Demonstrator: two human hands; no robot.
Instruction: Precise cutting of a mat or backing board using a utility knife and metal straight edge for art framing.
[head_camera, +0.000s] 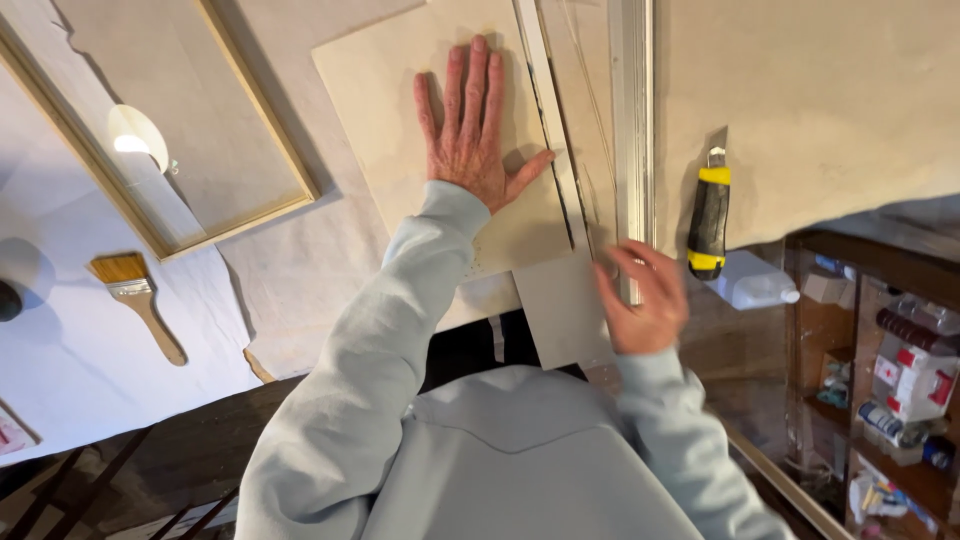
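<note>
My left hand (472, 130) lies flat, fingers spread, pressing the pale cream rectangular board (400, 110) onto the worktop. My right hand (645, 300) — fingers curled, blurred — touches the long silver metal straightedge (632, 120); a yellow-and-black utility knife (709, 215) lies just beside.

Pale blue-grey sweatshirt – soft, loose fabric, long sleeves with ribbed cuffs at the wrists – left hand (472, 130) and right hand (645, 300) both bare, no gloves.
</note>
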